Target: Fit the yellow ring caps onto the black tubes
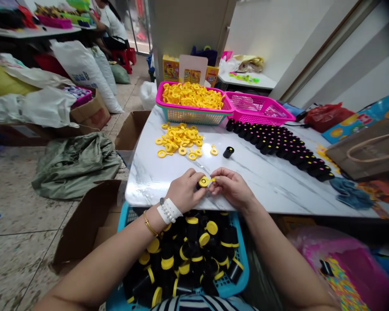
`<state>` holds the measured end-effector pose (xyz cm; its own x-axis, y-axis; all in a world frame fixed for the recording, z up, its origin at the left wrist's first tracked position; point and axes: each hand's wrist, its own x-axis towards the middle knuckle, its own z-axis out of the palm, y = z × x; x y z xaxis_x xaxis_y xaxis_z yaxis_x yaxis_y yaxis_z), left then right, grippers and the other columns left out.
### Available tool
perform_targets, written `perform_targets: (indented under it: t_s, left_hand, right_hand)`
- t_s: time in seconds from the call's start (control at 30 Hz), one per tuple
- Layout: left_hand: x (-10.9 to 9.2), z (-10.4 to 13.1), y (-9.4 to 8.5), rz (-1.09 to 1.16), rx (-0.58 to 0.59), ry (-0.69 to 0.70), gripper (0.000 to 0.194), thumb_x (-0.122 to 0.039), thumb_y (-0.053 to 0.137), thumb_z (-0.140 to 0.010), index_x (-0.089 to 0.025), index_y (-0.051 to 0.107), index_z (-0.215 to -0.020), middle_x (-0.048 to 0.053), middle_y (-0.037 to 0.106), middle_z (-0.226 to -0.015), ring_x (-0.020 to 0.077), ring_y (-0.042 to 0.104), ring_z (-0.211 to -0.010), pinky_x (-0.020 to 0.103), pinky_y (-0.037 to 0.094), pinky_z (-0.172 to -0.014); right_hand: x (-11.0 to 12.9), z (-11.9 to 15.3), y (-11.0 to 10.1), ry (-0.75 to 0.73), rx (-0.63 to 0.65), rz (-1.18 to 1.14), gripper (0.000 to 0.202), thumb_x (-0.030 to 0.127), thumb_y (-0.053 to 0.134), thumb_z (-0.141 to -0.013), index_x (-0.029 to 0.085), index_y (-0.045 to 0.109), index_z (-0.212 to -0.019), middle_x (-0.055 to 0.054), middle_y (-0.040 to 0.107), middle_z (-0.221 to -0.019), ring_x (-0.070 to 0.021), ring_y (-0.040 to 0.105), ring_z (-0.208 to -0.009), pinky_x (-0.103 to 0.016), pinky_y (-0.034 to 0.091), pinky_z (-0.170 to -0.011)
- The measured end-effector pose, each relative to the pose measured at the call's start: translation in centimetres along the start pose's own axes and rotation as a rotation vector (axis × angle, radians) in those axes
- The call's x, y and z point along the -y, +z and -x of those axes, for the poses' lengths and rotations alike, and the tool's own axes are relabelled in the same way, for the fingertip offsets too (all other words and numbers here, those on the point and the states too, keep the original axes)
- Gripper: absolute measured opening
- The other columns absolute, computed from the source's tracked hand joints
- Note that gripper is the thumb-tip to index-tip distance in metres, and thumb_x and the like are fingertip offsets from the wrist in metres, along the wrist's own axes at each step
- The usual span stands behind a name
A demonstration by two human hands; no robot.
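Head view: our left hand grips yellow-topped black plastic cylinder; our right hand pinches small yellow plastic tab. We'd best brace cylinder, guide tab gently.

Bright light; glare on white tabletop; edges stretched, blurred.

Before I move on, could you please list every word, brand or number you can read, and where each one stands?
No text reads clearly.
White sack: blue marks, too blurred to read.
Yellow boxes behind the heaped basket: printing too small to read.
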<state>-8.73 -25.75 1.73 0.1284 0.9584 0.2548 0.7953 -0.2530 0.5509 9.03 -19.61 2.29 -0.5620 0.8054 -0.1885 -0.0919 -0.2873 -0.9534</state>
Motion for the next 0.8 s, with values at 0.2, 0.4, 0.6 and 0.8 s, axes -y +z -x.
perform_targets:
  t_s: [0.2,0.4,0.6,0.8]
  left_hand:
    - [-1.0,0.0,-0.1,-0.025,0.021,-0.056,0.019,-0.029,0.055,-0.084,-0.023,0.061,-0.100,0.002,0.058,-0.096,0.0166,0.061,-0.081,0.027,0.048,-0.071]
    - [-1.2,-0.1,0.1,-0.004,0.024,-0.078,0.028,-0.030,0.055,-0.086,-0.024,0.057,-0.113,0.003,0.058,-0.109,0.0195,0.062,-0.093,0.029,0.049,-0.075]
    - [0.5,0.1,-1.3,0.143,0.159,0.082,0.026,-0.031,0.057,-0.087,-0.021,0.064,-0.110,0.003,0.059,-0.100,0.0165,0.059,-0.085,0.028,0.048,-0.079]
    - [0.7,1.0,-1.5,0.176,0.067,0.087,0.027,-0.035,0.062,-0.084,-0.018,0.069,-0.104,0.004,0.059,-0.091,0.0144,0.056,-0.075,0.025,0.045,-0.072]
  right_hand:
    - [1.6,-1.5,-0.4,0.124,0.227,0.100,0.034,0.036,0.074,-0.074,0.016,0.056,-0.096,0.007,0.057,-0.050,-0.0067,0.048,-0.036,-0.015,0.035,-0.035]
    - [2.3,-3.4,0.5,0.165,0.198,0.430,0.033,0.030,0.077,-0.070,0.019,0.047,-0.082,0.012,0.045,-0.045,-0.0035,0.034,-0.035,-0.013,0.021,-0.034]
    - [1.1,-1.9,0.1,0.104,0.182,0.419,0.040,0.051,0.070,-0.076,0.020,0.047,-0.088,0.009,0.053,-0.050,-0.0086,0.048,-0.038,-0.017,0.039,-0.038]
    - [1.8,-1.3,-0.2,0.129,0.309,0.430,0.039,0.050,0.070,-0.077,0.016,0.054,-0.089,0.004,0.060,-0.064,-0.0085,0.056,-0.050,-0.018,0.046,-0.048]
